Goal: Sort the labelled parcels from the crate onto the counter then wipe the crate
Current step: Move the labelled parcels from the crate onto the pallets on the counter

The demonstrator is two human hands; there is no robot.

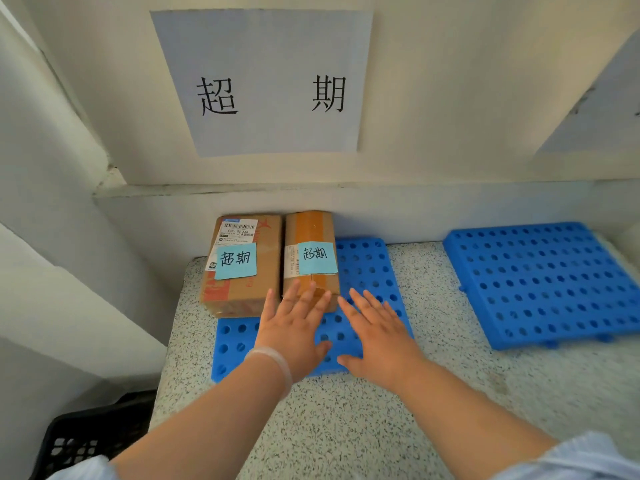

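Both arms reach forward over speckled stone counter (346, 427). Left hand (292, 334), pale bracelet (273, 365) at wrist, lies flat with fingers straight and spread, gripping nothing, fingertips over near end of taped parcel (310, 230). Right hand (377, 337) likewise flat and splayed, just beside that parcel, above blue perforated mat (367, 271). Wider parcel (263, 289), brown cardboard, sits alongside against wall; each carries handwritten blue note (235, 261). Black crate (93, 434), mesh plastic, sits below counter at lower left.
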